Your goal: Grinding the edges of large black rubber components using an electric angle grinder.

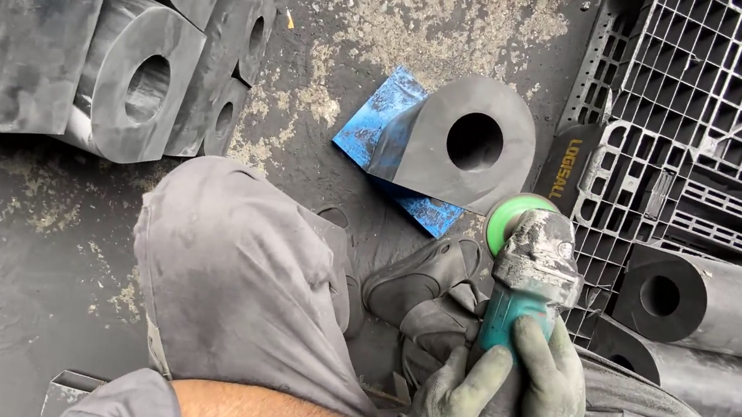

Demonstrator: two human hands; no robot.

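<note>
1. my left hand (451,402) in its dusty grey-green glove is wrapped around the lower body of the angle grinder (527,284), fingers curled tight on it
2. my right hand (550,400), gloved the same, clasps the teal grip from the other side, fingers closed on the tool just beside the left ones
3. the grinder's green disc (509,218) sits just at the lower right edge of the black rubber block (459,144), which has a round hole through it; i cannot tell whether disc and rubber touch
4. that block rests on a blue slab (392,117) on the dark, gritty floor (10,230)
5. open room is to the left of the block, a bare strip of floor running up between it and the stack
6. my knee (241,268) and my shoe (424,276) crowd the near side, close under the tool
7. on the right a black plastic pallet (732,111) stands close against the block, and two long rubber tubes (726,309) lie beside my right hand, hemming that edge
8. at upper left a stack of like rubber blocks (137,76) stands well apart
</note>
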